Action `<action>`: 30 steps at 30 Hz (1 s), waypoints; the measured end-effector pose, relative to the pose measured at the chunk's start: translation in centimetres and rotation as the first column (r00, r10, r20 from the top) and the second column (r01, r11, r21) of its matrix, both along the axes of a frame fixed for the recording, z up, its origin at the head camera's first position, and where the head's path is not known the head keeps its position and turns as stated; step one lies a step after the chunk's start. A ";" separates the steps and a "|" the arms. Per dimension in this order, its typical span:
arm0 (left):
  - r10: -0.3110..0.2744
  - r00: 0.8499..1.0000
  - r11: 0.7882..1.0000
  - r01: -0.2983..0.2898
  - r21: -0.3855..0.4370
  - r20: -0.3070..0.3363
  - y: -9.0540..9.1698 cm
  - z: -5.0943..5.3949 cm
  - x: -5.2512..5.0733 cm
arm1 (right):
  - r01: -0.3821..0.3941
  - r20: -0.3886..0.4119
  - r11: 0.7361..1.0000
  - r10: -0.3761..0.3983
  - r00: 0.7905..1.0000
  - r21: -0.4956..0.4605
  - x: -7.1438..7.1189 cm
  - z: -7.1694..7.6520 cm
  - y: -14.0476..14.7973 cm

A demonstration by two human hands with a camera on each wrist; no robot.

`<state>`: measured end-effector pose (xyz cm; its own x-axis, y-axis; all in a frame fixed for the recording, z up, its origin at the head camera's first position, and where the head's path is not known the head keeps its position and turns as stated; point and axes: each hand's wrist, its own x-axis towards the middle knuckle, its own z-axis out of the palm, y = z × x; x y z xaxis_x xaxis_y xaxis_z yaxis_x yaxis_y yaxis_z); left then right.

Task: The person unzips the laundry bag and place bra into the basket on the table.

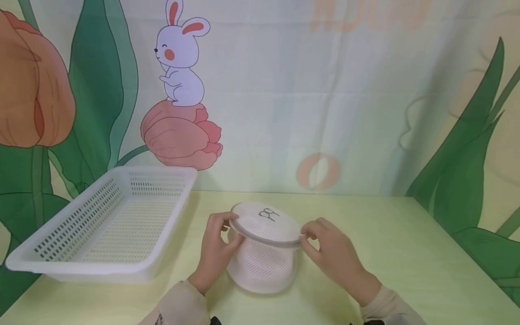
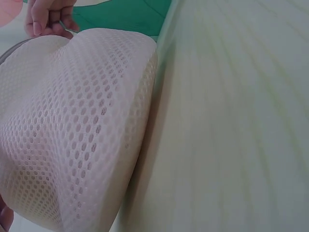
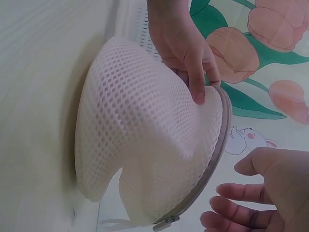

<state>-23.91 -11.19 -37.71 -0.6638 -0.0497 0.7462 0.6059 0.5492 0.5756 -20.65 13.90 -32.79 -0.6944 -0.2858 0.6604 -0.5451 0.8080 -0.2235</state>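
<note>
Our sleeves (image 1: 176, 307) lie nearest; our left hand (image 1: 215, 246) pinches the bag (image 1: 266, 266), upright on the bench (image 1: 406, 257) short of its back edge; our right hand (image 1: 337, 253), fingers parted, is nearer the zip pull (image 3: 166, 224).

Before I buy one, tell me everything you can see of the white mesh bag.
The mesh bag is off-white and drum-shaped, in soft-looking honeycomb fabric, its side creased inward. Its round top, edged by a grey zip with a pull, bears a dark drawing. It stands on the table, top tilted, right of the white basket. The left hand pinches its rim; whether the right hand touches it is unclear.
</note>
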 end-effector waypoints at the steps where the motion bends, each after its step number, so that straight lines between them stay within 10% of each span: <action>1: 0.001 1.000 1.000 -0.001 0.001 0.003 0.0 0.0 0.0 | -0.006 0.004 1.000 0.006 1.000 0.001 0.0 0.1 -0.2; 12: 0.009 1.000 1.000 -0.009 0.004 0.013 0.2 0.0 0.1 | -0.106 0.060 0.994 0.107 0.992 -0.020 0.4 1.0 -2.3; 30: 0.018 1.000 1.000 -0.018 -0.019 -0.001 0.3 -0.1 0.2 | -0.096 -0.112 0.990 0.107 0.988 0.099 -0.5 0.6 -4.5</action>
<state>-23.68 -10.92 -37.82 -0.6620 -0.0475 0.7480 0.5966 0.5707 0.5642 -21.13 9.38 -32.16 -0.5779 -0.4150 0.7027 -0.6435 0.7613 -0.0796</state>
